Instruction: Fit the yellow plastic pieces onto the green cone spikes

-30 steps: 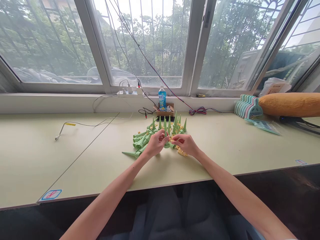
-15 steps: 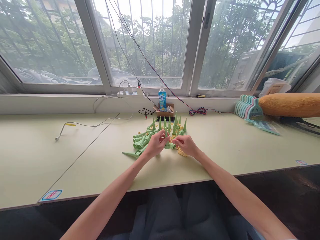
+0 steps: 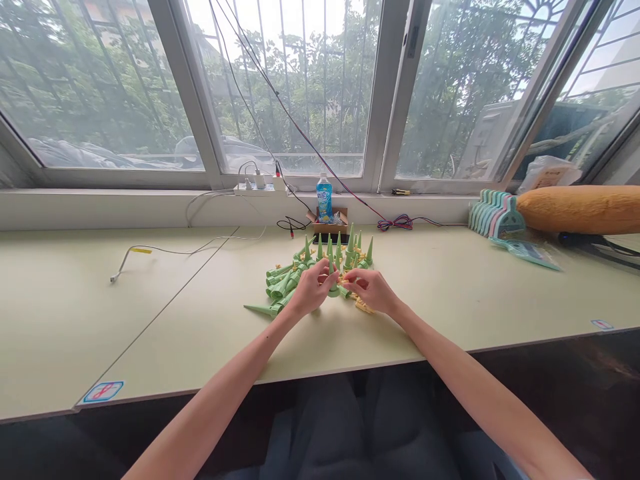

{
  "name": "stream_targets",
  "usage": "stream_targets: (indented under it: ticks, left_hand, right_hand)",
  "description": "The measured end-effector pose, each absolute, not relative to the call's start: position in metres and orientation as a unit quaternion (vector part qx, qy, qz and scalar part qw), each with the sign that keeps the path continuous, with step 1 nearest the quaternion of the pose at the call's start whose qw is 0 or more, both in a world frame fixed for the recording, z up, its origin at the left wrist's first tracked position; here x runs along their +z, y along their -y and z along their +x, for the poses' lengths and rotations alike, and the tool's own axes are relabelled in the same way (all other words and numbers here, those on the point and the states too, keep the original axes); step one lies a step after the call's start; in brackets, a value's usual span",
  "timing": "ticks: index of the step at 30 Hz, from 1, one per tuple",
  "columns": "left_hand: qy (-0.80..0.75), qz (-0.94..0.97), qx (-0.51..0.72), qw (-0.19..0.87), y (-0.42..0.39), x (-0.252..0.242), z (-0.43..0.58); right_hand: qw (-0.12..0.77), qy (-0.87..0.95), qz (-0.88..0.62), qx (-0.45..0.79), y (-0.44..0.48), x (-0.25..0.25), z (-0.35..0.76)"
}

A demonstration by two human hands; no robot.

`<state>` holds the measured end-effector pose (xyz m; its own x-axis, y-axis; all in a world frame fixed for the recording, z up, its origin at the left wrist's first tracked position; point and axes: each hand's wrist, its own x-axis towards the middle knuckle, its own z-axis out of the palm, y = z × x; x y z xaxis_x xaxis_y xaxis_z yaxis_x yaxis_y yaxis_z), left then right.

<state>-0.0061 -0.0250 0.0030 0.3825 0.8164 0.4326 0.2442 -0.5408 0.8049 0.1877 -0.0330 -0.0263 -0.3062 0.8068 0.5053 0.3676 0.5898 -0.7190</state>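
My left hand [image 3: 313, 288] is closed round a green plastic plant-watering spike [image 3: 333, 292], its point up, just above the table. Close by on the right, my right hand [image 3: 371, 287] has its thumb and fingers pinched together beside the spike. Whatever sits between those fingertips is too small to make out. Loose green spikes [image 3: 281, 287] lie in a heap to the left of my hands. Behind them several more spikes [image 3: 351, 245] stand upright on their wide ends. Small yellow plastic pieces [image 3: 364, 305] lie under and around my right hand.
A blue-labelled bottle [image 3: 325, 200] stands by a small cardboard box [image 3: 337, 227] near the window. A grey cable [image 3: 165, 249] crosses the left tabletop; a bundled cable [image 3: 397, 223] lies at the back. Pastel dustpan-like items [image 3: 495, 213] and an orange roll [image 3: 580, 208] are at the right.
My right fingertips have moved slightly left, closer to the spike. The spike and my left hand have shifted a little left; its hold remains.
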Motion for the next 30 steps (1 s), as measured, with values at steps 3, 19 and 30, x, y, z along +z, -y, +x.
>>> stream_targets:
  ticks: [3, 19, 30]
  left_hand:
    - [-0.345, 0.765, 0.435, 0.325, 0.0242, 0.0027, -0.0065]
    - [-0.323, 0.765, 0.424, 0.361, 0.0269, 0.0050, -0.0063]
    - [-0.321, 0.764, 0.427, 0.362, 0.0278, 0.0058, -0.0058]
  right_hand:
    - [0.454, 0.766, -0.385, 0.244, 0.0321, -0.0271, 0.1882]
    - [0.443, 0.773, -0.388, 0.235, 0.0366, -0.0208, 0.1872]
    - [0.431, 0.776, -0.408, 0.215, 0.0360, -0.0219, 0.1876]
